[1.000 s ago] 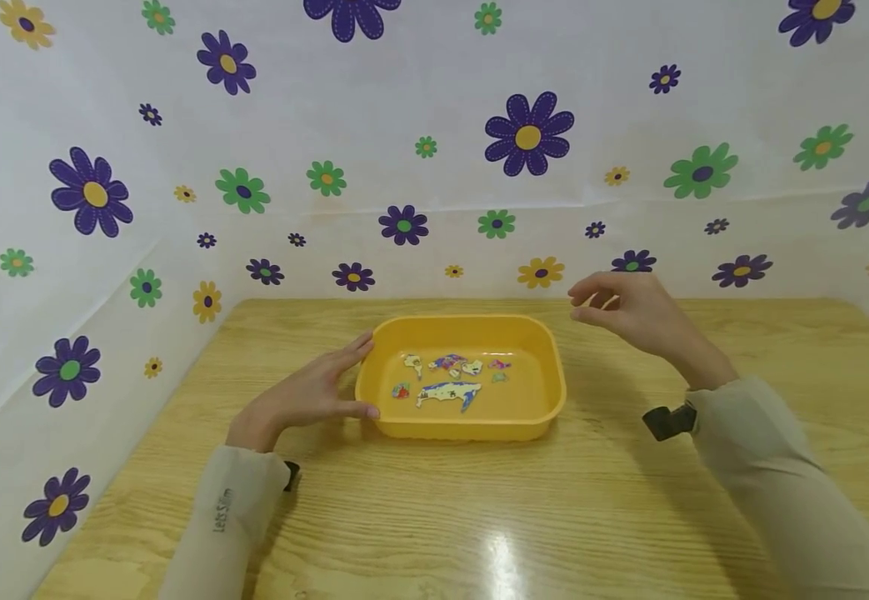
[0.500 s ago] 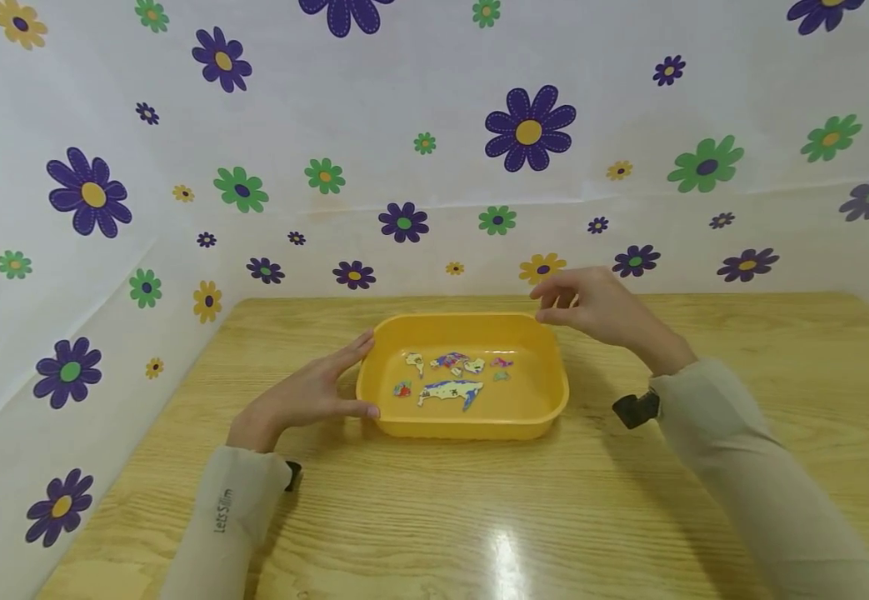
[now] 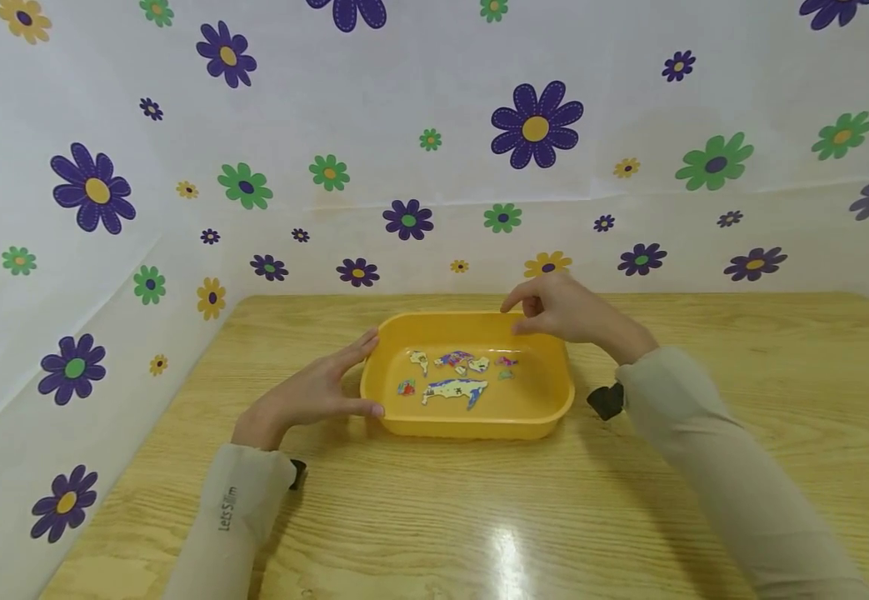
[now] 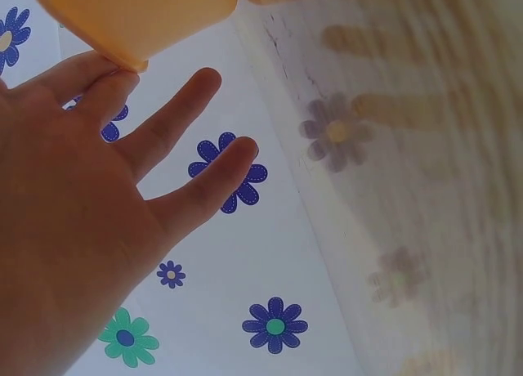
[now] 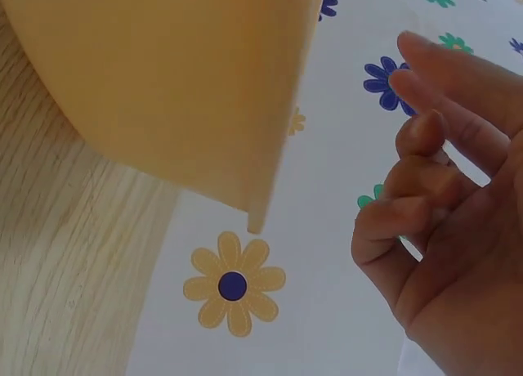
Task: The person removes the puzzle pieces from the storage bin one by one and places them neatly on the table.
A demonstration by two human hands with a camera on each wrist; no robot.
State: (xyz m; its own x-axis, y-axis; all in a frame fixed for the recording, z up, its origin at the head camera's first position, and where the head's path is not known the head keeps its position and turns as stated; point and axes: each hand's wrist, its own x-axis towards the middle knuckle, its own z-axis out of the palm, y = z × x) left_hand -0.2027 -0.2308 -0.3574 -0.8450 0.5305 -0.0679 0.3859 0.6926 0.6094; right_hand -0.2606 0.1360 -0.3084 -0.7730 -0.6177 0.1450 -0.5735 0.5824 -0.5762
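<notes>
A yellow plastic tray [image 3: 471, 428] stands on the table with several small flat colourful cut-out pieces on its floor. The largest, a cream-and-blue piece [image 3: 452, 389], lies toward the front; a purple-and-red piece [image 3: 452, 358] is behind it and a small pink piece [image 3: 506, 361] to the right. My left hand [image 3: 314, 390] rests against the tray's left end, thumb at the front corner and fingers spread along the side. Above the back right rim hovers my right hand [image 3: 565, 310], thumb and index apart, the other fingers bent, nothing between them in the right wrist view.
The wooden table [image 3: 434, 517] extends in front of the tray and to both sides. A white flower-printed sheet [image 3: 292, 100] hangs behind it and along the left. Dark wrist straps [image 3: 605, 402] sit at the sleeve cuffs.
My right hand has moved left, from beside the tray to over its back right rim. My left hand stays at the tray's left end; the pieces lie as before.
</notes>
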